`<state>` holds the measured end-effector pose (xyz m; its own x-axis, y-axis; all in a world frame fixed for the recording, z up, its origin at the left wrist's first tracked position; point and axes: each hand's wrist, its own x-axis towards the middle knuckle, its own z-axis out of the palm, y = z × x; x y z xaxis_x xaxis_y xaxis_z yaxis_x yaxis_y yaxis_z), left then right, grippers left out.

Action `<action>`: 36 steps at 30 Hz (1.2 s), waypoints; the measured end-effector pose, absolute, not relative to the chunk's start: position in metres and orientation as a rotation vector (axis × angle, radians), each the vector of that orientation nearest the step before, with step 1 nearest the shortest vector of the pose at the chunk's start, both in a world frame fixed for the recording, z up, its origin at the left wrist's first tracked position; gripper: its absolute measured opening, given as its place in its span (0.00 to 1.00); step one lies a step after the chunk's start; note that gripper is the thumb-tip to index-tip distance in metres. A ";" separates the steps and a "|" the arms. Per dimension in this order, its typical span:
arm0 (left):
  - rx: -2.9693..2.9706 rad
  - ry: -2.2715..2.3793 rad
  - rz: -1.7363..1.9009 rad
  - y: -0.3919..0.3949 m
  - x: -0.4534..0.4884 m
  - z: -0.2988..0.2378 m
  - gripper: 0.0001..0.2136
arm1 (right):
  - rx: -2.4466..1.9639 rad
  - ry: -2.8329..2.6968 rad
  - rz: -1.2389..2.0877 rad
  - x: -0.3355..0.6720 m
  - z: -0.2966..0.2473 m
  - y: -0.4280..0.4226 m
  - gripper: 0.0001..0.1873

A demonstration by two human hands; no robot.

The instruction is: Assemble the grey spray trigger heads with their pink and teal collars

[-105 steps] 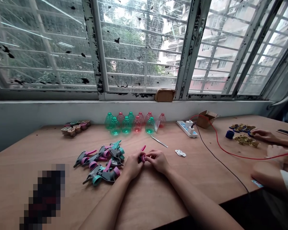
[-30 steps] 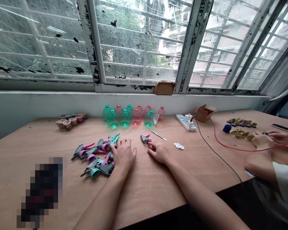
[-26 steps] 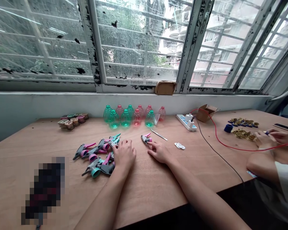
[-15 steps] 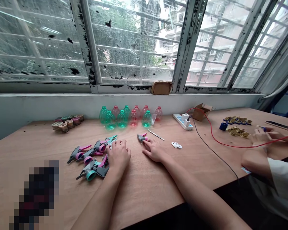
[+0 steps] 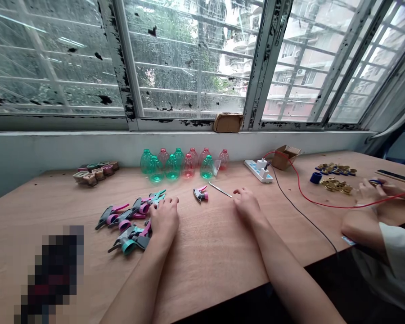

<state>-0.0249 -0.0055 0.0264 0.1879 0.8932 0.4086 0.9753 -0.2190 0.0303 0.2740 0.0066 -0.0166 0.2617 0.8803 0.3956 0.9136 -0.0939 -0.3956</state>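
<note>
My left hand (image 5: 165, 218) rests palm down with fingers loosely spread, at the right side of a pile of trigger spray heads (image 5: 124, 226) in grey, pink and teal. It touches or nearly touches the closest ones; its grip is empty as far as I see. My right hand (image 5: 247, 206) lies on the table with bent fingers, its fingertips by the near end of metal tweezers (image 5: 220, 189). It covers the spot where small white discs lay, so they are hidden. Between both hands, a single grey and pink spray head (image 5: 200, 194) lies on its side.
Green and pink clear bottles (image 5: 172, 167) stand along the wall. A white power strip (image 5: 258, 171) with red and black cables is right of them, beside a cardboard box (image 5: 285, 157). Small tubs (image 5: 96, 173) sit back left. At right, another person's hands (image 5: 369, 191) work near gold caps (image 5: 336, 185).
My right hand has let go of the single spray head and moved right, over the white discs. My left hand has shifted only slightly, its fingers drawn in a little.
</note>
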 end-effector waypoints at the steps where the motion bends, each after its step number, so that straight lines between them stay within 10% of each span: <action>1: -2.236 -1.788 -0.511 -0.005 -0.025 0.027 0.17 | -2.000 -1.598 -0.084 0.278 -0.018 0.006 0.15; 36: -2.996 -0.912 -0.577 -0.013 -0.003 0.013 0.21 | -2.304 -1.232 0.111 0.315 -0.025 0.003 0.16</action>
<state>-0.0035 -0.0131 0.0132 0.7705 0.5463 0.3285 0.5308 -0.8352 0.1439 0.3151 0.0035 -0.0246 0.5828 0.7953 0.1671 0.7527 -0.4507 -0.4799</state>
